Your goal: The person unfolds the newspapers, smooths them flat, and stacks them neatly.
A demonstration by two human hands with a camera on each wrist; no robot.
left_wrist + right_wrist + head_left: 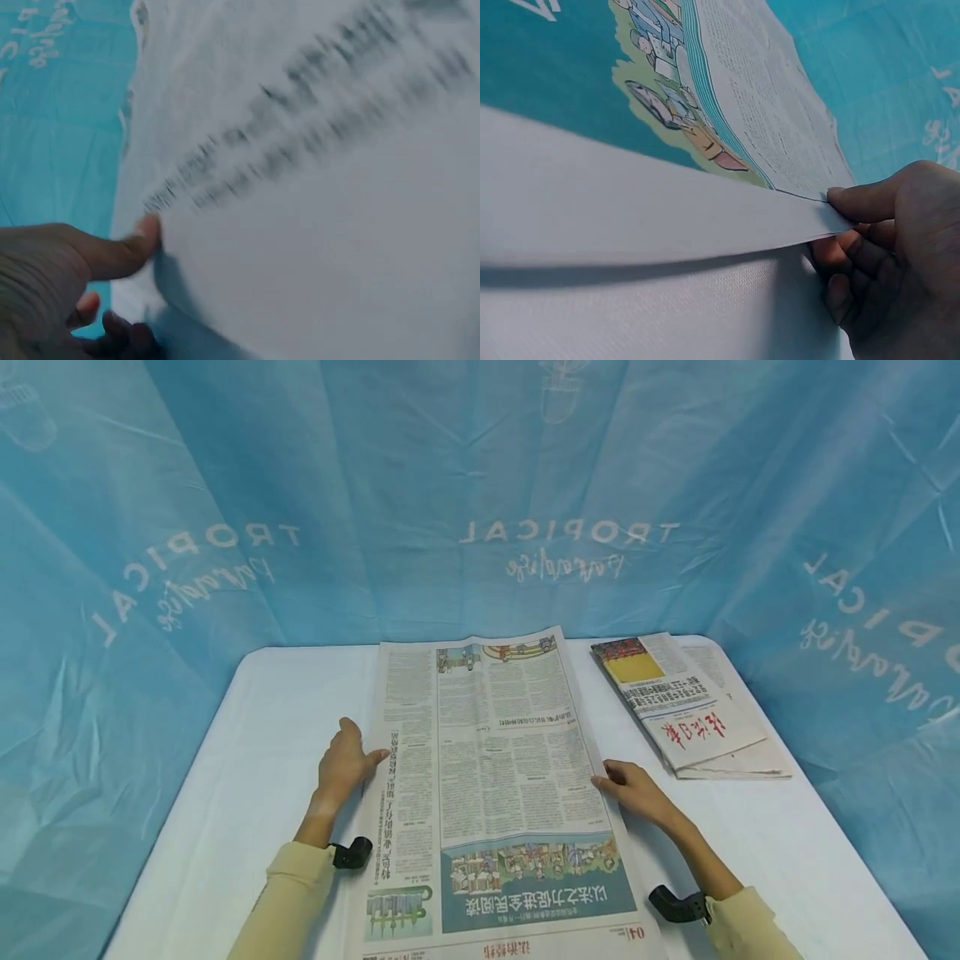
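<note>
In the head view, a broadsheet newspaper is lying spread over the middle of the white table, its print facing twelve o'clock. At its nine o'clock edge, the left hand is touching the paper with its thumb, fingers spreading away. At three o'clock, the right hand is pinching the edge between thumb and fingers. Folded newspapers are resting at two o'clock.
</note>
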